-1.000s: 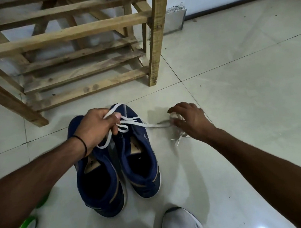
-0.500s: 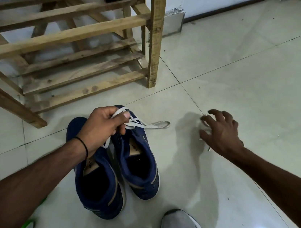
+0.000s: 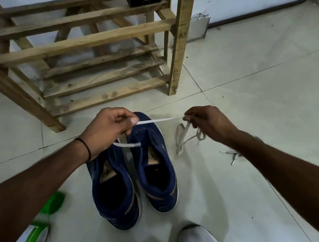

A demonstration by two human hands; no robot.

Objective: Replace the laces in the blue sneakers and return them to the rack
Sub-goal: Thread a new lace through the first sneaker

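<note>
The person is looking down on a pair of navy-blue fabric sneakers (image 3: 157, 173), which are standing side by side on the pale tiled floor (image 3: 251, 93), toes pointing toward the slatted wooden rack (image 3: 84, 41) just beyond them. The left hand (image 3: 108, 131) is curling around a flat white lace (image 3: 160, 120), thumb pressing it against the fingers, and a short tail is hanging out below the fist over the sneakers. The right hand (image 3: 209, 123) is pinching the same lace between thumb and fingertips, so a straight span is stretching between the two hands above the toe of the right-side sneaker. A loose tangle of loops (image 3: 184, 135) is dangling under the right hand, blurred; whether it belongs to this lace or another cannot be told. No lace appears to be running through either sneaker's eyelets, so threading is probably not yet begun.

The dangling loops are looking like the likeliest trouble: drawing the span tighter could cinch them into a knot. The right hand's pinch is only at the fingertips, so a sharp tug from the left could pull the lace free. The left forearm is also passing close above a green-and-white container (image 3: 31, 240) lying on the floor, and a careless sweep could send it rolling.
</note>
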